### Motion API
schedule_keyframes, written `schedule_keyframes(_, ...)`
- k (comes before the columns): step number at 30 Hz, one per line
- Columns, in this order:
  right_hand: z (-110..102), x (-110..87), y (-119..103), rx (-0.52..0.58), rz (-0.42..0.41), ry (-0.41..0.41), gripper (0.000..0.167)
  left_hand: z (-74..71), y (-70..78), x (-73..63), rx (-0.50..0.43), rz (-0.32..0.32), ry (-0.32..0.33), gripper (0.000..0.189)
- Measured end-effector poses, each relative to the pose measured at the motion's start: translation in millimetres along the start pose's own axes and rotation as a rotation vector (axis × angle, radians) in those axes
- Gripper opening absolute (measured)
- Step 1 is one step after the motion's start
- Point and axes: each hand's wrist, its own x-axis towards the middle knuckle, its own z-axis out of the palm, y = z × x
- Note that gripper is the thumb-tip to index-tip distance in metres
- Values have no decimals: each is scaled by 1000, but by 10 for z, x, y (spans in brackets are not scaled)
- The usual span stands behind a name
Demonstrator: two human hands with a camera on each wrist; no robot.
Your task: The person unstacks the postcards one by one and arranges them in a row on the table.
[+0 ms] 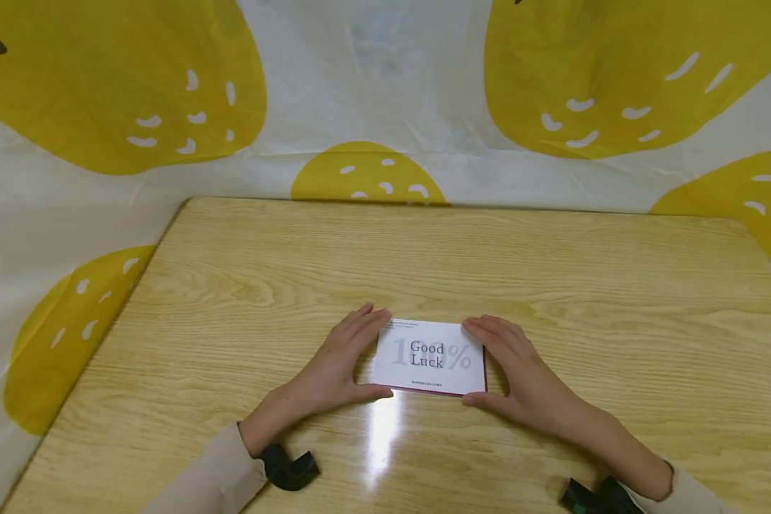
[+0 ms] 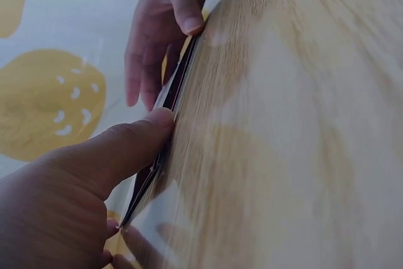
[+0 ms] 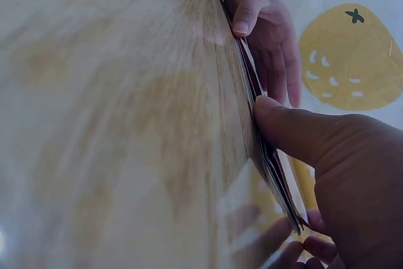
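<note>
A white card [image 1: 429, 371] printed "Good Luck" over a pale "100%" lies low over the table, in the middle of the head view. My left hand [image 1: 337, 360] holds its left end, thumb at the near edge and fingers at the far left corner. At the opposite end my right hand [image 1: 523, 368] grips it the same way. Seen edge-on in the left wrist view, the card [image 2: 146, 173] has several thin layers and a dark edge, with my left thumb [image 2: 126, 146] against it. The right wrist view shows my right thumb [image 3: 296, 127] on that near edge.
The wood-grain table [image 1: 283, 257] has a glossy top that reflects light. Behind it and along the left hangs a white sheet [image 1: 373, 78] with large yellow fruit prints. Black wrist devices [image 1: 289, 467] sit under both forearms.
</note>
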Motion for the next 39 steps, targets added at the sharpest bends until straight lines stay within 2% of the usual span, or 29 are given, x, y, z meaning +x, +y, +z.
schedule_keyframes(11, -55, 11, -53, 34, 0, 1, 96, -33, 24, 10, -46, -39, -17, 104)
schedule_keyframes(18, -87, 31, -79, 81, -55, 33, 94, -72, 43, 62, -54, 17, 8, 107)
schedule_keyframes(25, -105, 74, -103, 82, -94, 67, 90, -83, 35, 68, -44, 55, 29, 107)
schedule_keyframes(33, -114, 91, -101, 79, -94, 67, 90, -122, 35, 64, -67, 8, 25, 107)
schedule_keyframes(39, -120, 115, -91, 91, -73, 56, 92, -219, 16, 77, -120, 5, 61, 106)
